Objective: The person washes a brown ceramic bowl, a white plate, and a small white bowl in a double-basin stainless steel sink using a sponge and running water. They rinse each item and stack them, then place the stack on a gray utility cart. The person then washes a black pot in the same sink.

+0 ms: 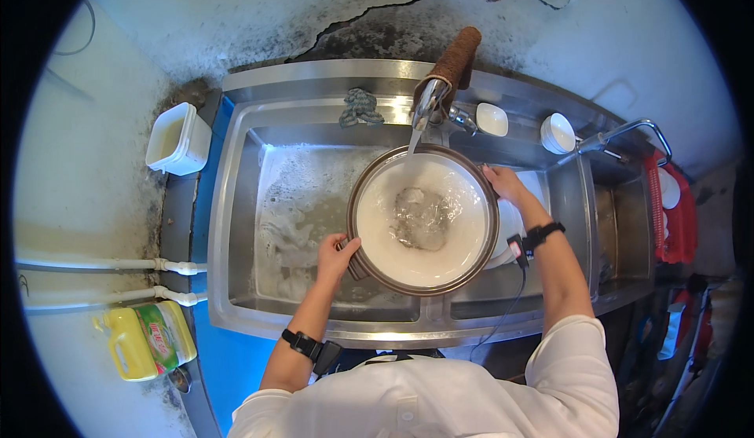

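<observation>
A wide round pot point(377, 202) with a pale inside and a brown rim is held over the divider between two stainless steel sink basins. My left hand point(337, 255) grips its handle at the lower left. On the upper right, my right hand point(503, 182) grips the opposite handle. Water streams from the metal faucet point(429, 105) into the pot, and rippling water covers the bottom. Soapy water point(300, 202) with foam fills the left basin. Partly hidden behind the pot, white dishes point(511, 226) lie in the right basin.
Along the sink's back ledge are a scrubbing cloth point(360, 108), a white square bowl point(492, 120) and stacked white bowls point(558, 133). A white plastic tub point(178, 139) and a yellow detergent jug point(147, 341) stand left. Another faucet point(624, 134) and a red basket point(677, 220) are right.
</observation>
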`<state>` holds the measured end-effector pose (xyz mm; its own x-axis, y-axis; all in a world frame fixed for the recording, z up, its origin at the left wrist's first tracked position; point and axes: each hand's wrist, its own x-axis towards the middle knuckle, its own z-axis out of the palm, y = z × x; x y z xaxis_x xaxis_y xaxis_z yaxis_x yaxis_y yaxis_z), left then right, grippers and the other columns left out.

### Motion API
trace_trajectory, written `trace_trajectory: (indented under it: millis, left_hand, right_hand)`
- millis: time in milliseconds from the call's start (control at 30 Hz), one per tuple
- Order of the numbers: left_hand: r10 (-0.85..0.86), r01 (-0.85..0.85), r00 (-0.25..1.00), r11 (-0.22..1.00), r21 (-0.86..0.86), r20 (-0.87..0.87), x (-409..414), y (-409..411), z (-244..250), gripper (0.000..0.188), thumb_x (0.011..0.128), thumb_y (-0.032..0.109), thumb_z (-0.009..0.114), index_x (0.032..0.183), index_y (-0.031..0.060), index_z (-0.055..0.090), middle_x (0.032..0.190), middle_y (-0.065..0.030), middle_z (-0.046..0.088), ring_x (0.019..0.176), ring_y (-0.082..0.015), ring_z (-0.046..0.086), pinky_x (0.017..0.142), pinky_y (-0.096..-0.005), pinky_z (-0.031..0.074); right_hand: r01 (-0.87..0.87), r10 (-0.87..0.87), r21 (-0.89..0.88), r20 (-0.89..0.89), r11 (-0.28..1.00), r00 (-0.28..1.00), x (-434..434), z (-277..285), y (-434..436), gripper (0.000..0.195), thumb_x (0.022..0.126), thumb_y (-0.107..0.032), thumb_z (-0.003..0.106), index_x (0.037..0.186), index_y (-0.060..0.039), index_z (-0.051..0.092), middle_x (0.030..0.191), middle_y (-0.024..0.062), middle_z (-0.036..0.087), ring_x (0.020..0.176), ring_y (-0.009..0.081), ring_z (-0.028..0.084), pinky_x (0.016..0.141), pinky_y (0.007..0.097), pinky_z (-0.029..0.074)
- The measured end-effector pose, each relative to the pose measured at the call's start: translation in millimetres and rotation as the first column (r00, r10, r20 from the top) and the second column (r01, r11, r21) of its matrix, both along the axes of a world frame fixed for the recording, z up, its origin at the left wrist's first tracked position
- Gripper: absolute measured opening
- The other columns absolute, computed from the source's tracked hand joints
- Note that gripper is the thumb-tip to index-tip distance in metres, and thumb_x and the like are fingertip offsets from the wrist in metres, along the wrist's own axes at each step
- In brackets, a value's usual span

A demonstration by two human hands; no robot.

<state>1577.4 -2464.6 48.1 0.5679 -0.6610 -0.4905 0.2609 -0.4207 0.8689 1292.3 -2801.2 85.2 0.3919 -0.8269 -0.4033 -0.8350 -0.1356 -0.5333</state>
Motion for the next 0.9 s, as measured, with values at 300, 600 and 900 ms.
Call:
trace_trajectory:
  millis: [300,600,900]
  left_hand:
    - [0.010,-0.009,1.000,0.998,0.067,-0.007,2,14,-27,0.033,0.091,0.026,0.059,0.109,-0.0018,0.054,0.095,-0.0084,0.059,0.086,-0.0154,0.053,0.078,-0.0305,0.044]
    - [0.054,-0.055,0.998,0.998,0.039,0.036,28,21,-29,0.025,0.097,0.017,0.045,0.112,0.0007,0.055,0.099,-0.0065,0.061,0.091,-0.0143,0.054,0.083,-0.0285,0.042]
    - [0.086,-0.086,0.996,0.996,0.013,0.003,55,25,15,0.022,0.095,0.010,0.045,0.110,-0.0007,0.057,0.096,-0.0077,0.062,0.086,-0.0157,0.056,0.079,-0.0292,0.045]
  right_hand:
    - [0.074,-0.048,-0.288,0.097,0.955,0.994,-17,2,46,0.055,0.095,-0.042,0.039,0.080,0.0049,0.064,0.081,0.0281,0.062,0.081,0.0441,0.060,0.075,0.0479,0.045]
    - [0.182,-0.161,-0.129,0.154,0.975,0.975,-21,-1,80,0.054,0.094,-0.040,0.043,0.078,0.0064,0.064,0.075,0.0266,0.063,0.075,0.0405,0.062,0.072,0.0448,0.047]
    - [0.213,-0.197,-0.061,0.199,0.975,0.960,-7,-2,101,0.054,0.094,-0.041,0.044,0.078,0.0063,0.065,0.071,0.0247,0.063,0.071,0.0376,0.063,0.069,0.0426,0.047]
